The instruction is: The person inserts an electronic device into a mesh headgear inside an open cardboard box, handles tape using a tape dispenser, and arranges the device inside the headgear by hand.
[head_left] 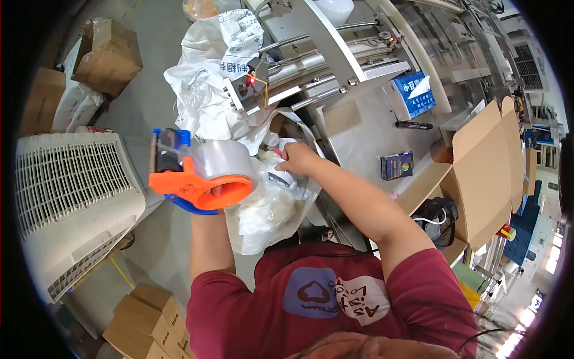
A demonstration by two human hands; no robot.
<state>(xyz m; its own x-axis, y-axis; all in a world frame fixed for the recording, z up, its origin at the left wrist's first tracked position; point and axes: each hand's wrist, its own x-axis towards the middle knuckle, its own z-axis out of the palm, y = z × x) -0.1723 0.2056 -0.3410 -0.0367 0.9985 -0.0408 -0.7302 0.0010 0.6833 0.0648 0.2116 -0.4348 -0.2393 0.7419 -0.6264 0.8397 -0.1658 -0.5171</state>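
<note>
A maroon T-shirt (269,299) covers the torso, its short left sleeve (215,308) and right sleeve (424,290) in the same plain colour. Two rounded prints sit side by side across the chest: a purplish-blue patch (299,303) with a dark heart-like outline and small script, and a white patch (375,294) with dark, partly legible lettering. Both forearms (359,200) and the right hand (299,160) are bare. A dark shoe (326,234) shows beyond the hem.

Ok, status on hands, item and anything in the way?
Left hand gripping tape dispenser. Right hand at white bag, grip unclear. Dispenser hides most of left hand; machine frame beyond bag.
</note>
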